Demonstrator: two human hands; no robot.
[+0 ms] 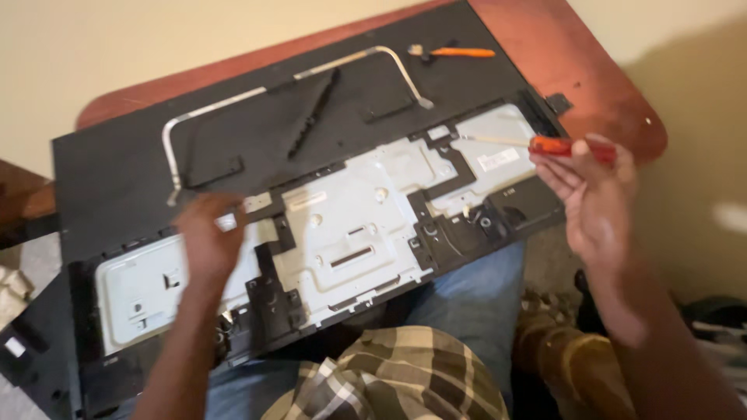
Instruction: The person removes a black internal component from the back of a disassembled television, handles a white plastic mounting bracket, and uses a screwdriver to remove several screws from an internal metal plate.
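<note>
We find no box, tray or other container in view. A large flat black panel (117,167) lies across our lap and onto the reddish-brown worktop (607,85). Its rear face is up, and a silver metal shield (342,225) covers the lower half of it.

A bent metal bracket (233,97) lies on the upper part of the panel. A second screwdriver with an orange handle (455,52) rests near the panel's far edge, well apart from both hands.

The red-handled screwdriver (568,146) is in our right hand (595,202), at the panel's right end. Its handle lies across the fingertips and its thin shaft points left over the shield. The right grip is loose: the palm faces up, the fingers are only partly curled, and the handle is held at the fingertips rather than in a fist.

Our left hand (208,233) rests on the panel at the shield's upper left. Its fingers are bent down onto a small silver tab (257,204). Motion blur keeps us from telling whether that grip is pinched on the tab or merely touching it.
</note>
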